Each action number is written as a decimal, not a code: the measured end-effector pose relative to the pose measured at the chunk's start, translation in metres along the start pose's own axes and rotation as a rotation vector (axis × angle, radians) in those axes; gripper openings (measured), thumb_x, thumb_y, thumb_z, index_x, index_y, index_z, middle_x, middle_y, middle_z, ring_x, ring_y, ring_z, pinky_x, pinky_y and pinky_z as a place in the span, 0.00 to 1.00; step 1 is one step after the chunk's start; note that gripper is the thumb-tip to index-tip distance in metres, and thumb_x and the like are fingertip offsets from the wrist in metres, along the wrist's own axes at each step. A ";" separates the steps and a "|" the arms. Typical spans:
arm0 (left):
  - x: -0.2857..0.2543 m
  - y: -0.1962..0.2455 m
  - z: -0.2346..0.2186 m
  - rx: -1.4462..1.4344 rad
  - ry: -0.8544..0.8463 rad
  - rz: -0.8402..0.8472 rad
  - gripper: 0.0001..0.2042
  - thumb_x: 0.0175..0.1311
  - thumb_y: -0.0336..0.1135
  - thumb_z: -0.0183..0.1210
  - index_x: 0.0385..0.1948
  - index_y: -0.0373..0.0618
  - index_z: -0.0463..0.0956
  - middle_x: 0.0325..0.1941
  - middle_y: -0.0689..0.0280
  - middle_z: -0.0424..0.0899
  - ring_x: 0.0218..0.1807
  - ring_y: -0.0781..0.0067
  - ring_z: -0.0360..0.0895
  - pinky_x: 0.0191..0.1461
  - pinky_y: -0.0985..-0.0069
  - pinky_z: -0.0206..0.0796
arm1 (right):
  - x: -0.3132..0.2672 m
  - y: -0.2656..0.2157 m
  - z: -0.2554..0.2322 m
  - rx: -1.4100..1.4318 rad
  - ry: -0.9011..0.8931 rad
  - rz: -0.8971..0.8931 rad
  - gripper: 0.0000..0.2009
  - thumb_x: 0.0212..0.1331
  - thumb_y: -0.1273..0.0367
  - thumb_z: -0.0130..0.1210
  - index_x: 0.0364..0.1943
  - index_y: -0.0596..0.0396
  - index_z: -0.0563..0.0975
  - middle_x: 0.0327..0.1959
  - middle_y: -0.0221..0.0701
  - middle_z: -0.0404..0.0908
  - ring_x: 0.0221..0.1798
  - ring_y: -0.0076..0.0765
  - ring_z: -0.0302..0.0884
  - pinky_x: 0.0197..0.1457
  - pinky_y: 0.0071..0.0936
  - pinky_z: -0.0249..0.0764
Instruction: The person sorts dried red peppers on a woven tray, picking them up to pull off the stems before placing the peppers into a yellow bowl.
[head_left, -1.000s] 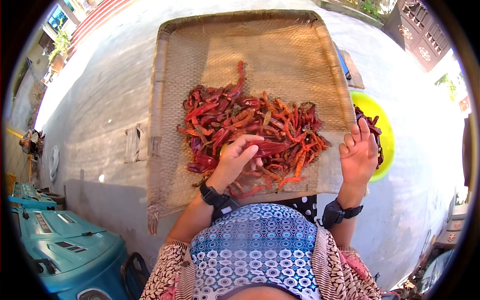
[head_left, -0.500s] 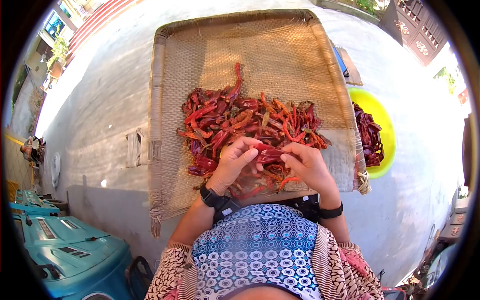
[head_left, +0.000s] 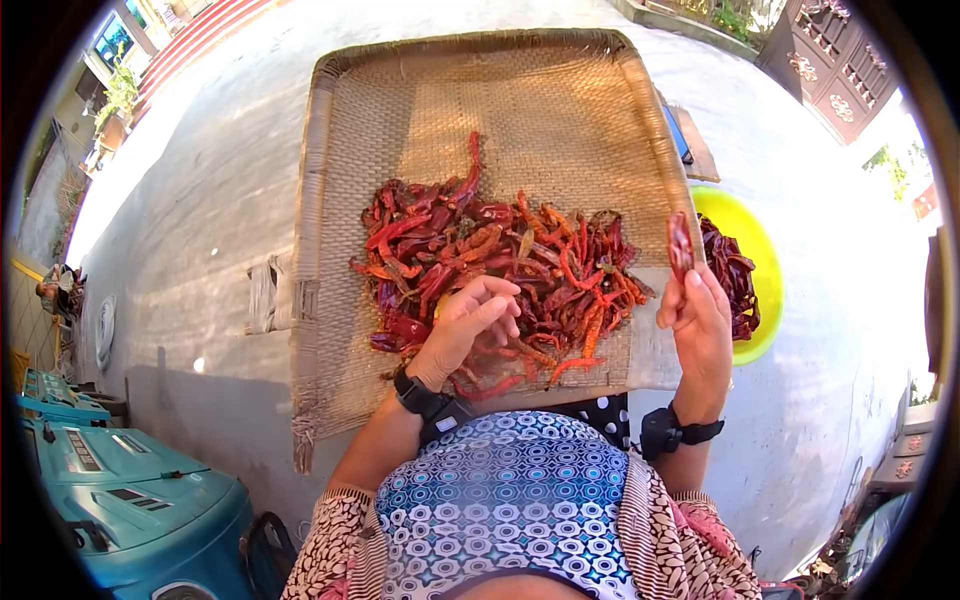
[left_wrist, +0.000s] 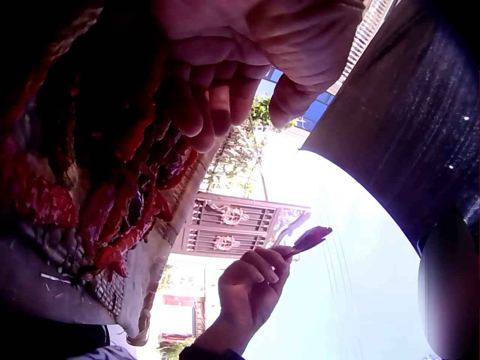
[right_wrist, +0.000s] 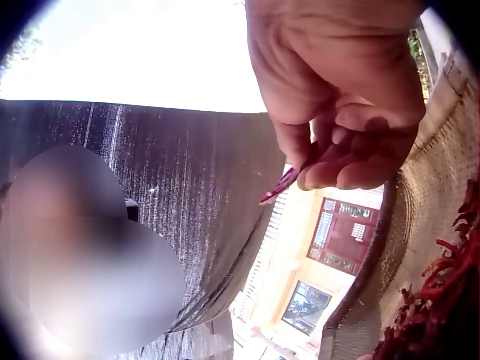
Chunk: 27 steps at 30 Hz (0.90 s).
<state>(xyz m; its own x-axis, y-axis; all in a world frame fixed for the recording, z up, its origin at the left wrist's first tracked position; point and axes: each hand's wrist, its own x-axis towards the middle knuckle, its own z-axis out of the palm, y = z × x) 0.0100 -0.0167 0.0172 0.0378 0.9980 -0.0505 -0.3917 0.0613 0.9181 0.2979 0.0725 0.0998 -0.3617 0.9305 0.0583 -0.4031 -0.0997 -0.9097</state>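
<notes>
A dried red chili pepper (head_left: pixel 680 245) points upward from my right hand (head_left: pixel 703 335), pinched between thumb and fingers at its lower end. That hand is over the right edge of the woven tray (head_left: pixel 520 110), beside the yellow-green basin (head_left: pixel 768 290). In the right wrist view the pepper's tip (right_wrist: pixel 279 187) pokes out past the fingertips. My left hand (head_left: pixel 465 330) hovers over the near side of a heap of red and orange chili peppers (head_left: pixel 500 250), fingers loosely bent and nothing in them. The left wrist view shows its fingers hanging close by the heap.
Dark red peppers (head_left: pixel 730 285) lie in the basin, right of the tray. A blue flat object (head_left: pixel 680 133) and a board (head_left: pixel 700 150) lie by the tray's far right side. At the lower left stands a teal vehicle (head_left: pixel 140 490). Concrete ground (head_left: pixel 200 260) surrounds the tray.
My right hand came in from the right, took the pepper from my left hand, and carried it back right toward the basin. My left hand stayed over the heap and let the pepper go.
</notes>
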 end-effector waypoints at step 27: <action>0.000 -0.001 -0.002 0.045 -0.014 -0.025 0.13 0.70 0.37 0.53 0.50 0.41 0.72 0.40 0.65 0.79 0.37 0.75 0.79 0.37 0.79 0.72 | 0.100 0.059 -0.040 -1.574 -0.100 -0.354 0.10 0.56 0.71 0.57 0.43 0.47 0.76 0.50 0.32 0.76 0.48 0.45 0.78 0.44 0.41 0.74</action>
<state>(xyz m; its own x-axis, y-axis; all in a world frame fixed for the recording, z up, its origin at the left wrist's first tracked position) 0.0086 -0.0171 0.0156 0.0603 0.9958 -0.0686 -0.3489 0.0854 0.9333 0.2713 0.1732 0.0352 -0.5186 0.7953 0.3140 0.7207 0.6042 -0.3400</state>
